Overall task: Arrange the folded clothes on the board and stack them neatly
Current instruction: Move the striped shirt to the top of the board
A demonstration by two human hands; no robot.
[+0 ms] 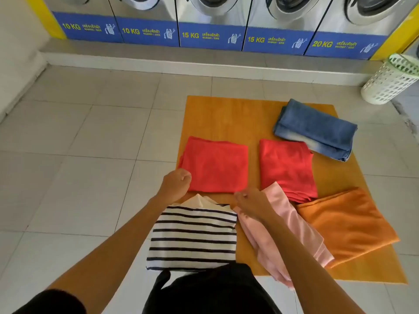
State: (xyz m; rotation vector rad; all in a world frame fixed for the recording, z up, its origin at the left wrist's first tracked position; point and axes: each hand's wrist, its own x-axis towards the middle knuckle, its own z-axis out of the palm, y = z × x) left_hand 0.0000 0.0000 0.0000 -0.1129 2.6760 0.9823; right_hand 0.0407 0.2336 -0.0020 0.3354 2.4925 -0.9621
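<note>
A yellow-orange board (226, 118) lies on the tiled floor with folded clothes on it. Two red cloths lie side by side, the left red cloth (217, 164) and the right red cloth (286, 166). Folded blue jeans (315, 130) sit at the far right. An orange cloth (347, 225) and a pink cloth (292, 225) lie at the near right. A black-and-white striped shirt (192, 239) lies at the near left. My left hand (175, 184) curls on the left red cloth's near-left corner. My right hand (251, 203) curls on its near-right corner, the forearm crossing the pink cloth.
A row of washing machines (210, 23) stands on a raised step at the back. A white perforated laundry basket (390, 82) leans at the far right. A black garment (210, 291) lies at the near edge, below the striped shirt.
</note>
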